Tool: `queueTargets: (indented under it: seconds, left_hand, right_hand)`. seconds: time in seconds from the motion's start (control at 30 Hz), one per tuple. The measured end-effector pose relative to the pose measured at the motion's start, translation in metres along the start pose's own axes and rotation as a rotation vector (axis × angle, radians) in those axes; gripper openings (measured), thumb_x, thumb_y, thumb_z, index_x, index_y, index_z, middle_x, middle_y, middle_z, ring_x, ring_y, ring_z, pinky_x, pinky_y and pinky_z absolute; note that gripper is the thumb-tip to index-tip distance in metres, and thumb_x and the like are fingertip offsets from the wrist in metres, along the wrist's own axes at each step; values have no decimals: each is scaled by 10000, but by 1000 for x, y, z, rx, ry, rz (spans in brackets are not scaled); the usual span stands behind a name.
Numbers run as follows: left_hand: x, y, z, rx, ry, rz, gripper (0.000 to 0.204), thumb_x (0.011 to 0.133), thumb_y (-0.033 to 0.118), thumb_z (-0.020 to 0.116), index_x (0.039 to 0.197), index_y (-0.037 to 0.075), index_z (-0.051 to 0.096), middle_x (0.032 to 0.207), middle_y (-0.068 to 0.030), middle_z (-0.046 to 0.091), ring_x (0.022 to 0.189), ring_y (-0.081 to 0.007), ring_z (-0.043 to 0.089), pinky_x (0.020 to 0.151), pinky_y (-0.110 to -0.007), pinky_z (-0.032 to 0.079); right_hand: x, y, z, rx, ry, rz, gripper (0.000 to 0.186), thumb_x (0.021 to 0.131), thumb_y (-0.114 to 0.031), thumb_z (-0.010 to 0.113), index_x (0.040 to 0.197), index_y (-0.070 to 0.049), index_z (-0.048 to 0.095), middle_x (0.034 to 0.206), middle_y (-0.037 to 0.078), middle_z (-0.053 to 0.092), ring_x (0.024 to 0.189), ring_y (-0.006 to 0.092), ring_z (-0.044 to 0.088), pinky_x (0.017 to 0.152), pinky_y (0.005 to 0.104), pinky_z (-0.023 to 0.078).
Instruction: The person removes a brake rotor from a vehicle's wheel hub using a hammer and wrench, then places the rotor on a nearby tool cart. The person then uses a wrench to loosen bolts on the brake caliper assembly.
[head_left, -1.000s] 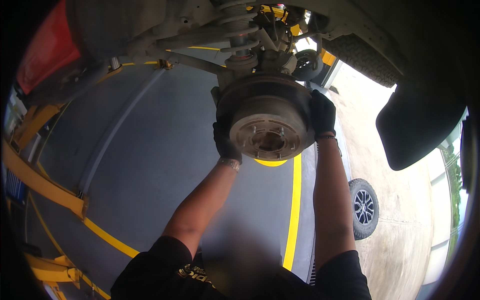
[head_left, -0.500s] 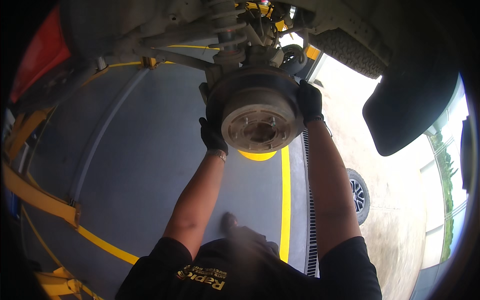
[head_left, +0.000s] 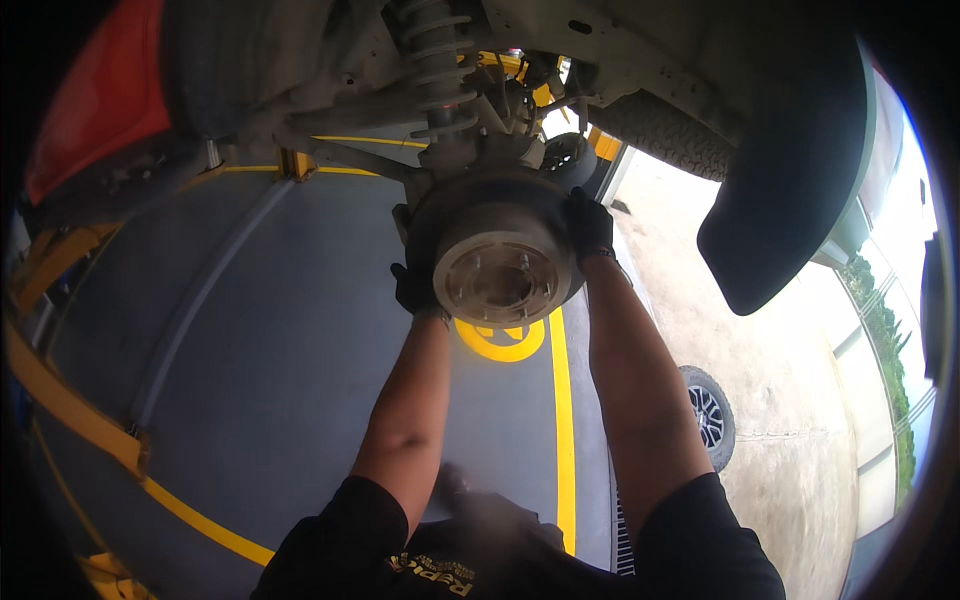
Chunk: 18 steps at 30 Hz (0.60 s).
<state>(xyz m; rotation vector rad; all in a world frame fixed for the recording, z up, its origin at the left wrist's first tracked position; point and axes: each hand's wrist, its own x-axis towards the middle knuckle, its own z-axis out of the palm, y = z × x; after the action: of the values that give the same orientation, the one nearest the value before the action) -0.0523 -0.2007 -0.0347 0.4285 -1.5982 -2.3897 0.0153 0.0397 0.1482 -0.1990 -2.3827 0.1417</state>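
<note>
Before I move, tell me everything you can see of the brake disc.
The brake disc looks like worn metal: a dark outer ring with a paler, round centre projecting toward us. Its face shows a dark central opening ringed by small studs. It sits below the coil spring. The gloved right hand holds its right edge; the gloved left hand is at its lower left, contact partly hidden.

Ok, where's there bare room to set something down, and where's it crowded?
Widest is the gray floor between the long gray strip and the left forearm; the pale concrete right of the spoked wheel is also bare. It's crowded around the brake rotor: left hand and right hand at its sides, coil spring above.
</note>
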Motion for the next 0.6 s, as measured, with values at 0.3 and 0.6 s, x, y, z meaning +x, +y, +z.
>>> queueTargets:
  seconds: [0.3,0.6]
  left_hand:
    - [12,-9,4,-175,-56,64,475,985,416,393,1105,-12,561,1012,-166,649,910,-282,645,766,-397,545]
    - [14,-30,-2,194,-57,357,435,967,396,428,1074,2,579,973,-171,652,905,-308,634,768,-413,513]
  right_hand:
    - [-5,-7,2,-81,117,26,212,873,-263,514,947,-94,618,809,168,674,782,334,664,683,456,518]
    - [13,59,-4,610,-333,-251,285,987,-112,428,1171,37,588,1082,109,653,990,154,611,844,304,483]
